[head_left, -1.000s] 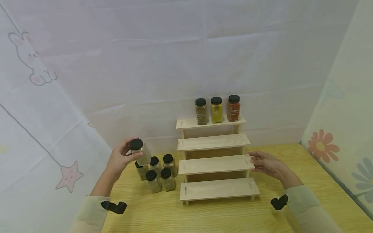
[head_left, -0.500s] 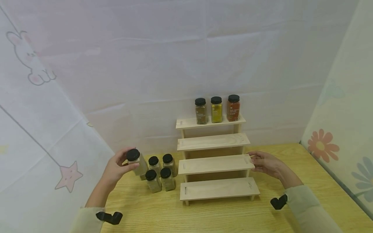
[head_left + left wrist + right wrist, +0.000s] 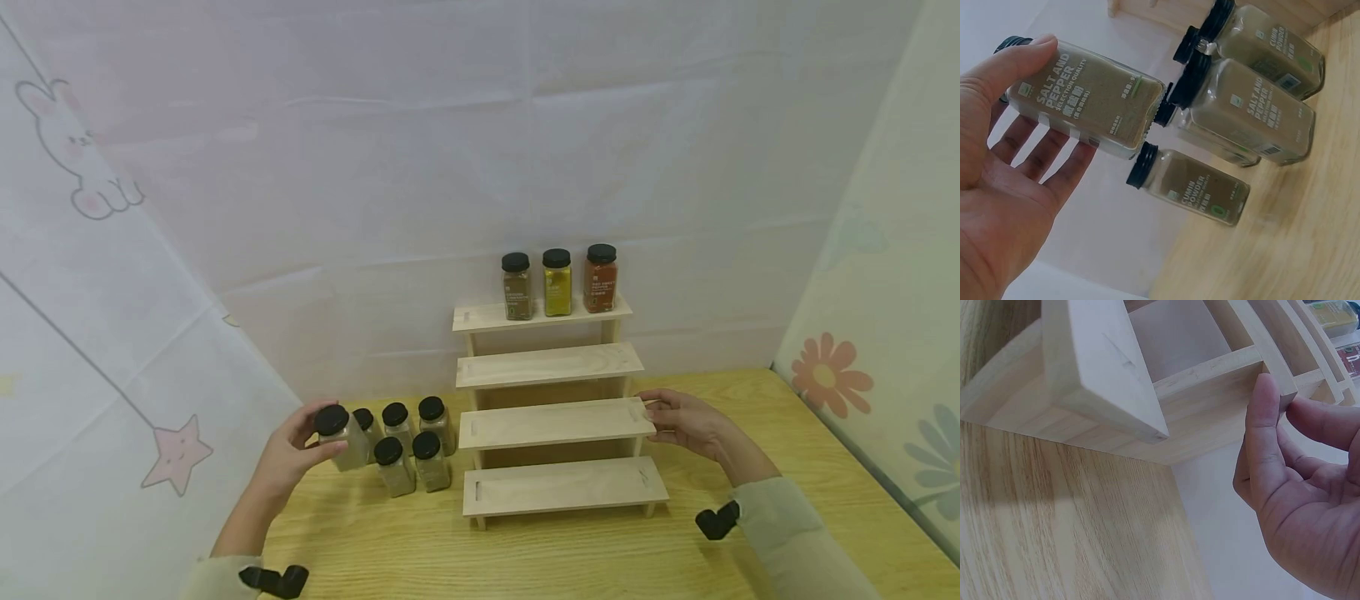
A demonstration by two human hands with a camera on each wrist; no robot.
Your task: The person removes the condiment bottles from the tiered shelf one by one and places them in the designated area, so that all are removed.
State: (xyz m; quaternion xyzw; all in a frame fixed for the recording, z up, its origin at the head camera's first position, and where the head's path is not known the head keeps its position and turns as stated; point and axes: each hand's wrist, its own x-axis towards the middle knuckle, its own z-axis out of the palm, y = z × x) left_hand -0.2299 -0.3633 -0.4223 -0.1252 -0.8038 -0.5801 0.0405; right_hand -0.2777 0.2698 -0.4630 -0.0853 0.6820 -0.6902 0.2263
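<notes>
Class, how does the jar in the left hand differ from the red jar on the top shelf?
Contents: the held jar has brownish contents; the red jar has red contents.
Pose: the held jar tilts; the red jar stands upright.
Support: the left hand grips the held jar; the top shelf bears the red jar.
Both are clear, black-lidded jars with pale lettering.

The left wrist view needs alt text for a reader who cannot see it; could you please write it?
A left hand grips a clear, black-lidded jar of brownish powder labelled Salt and Pepper. Near it, similar jars, some labelled Cumin Powder, stand on a light wood-grained table.
</notes>
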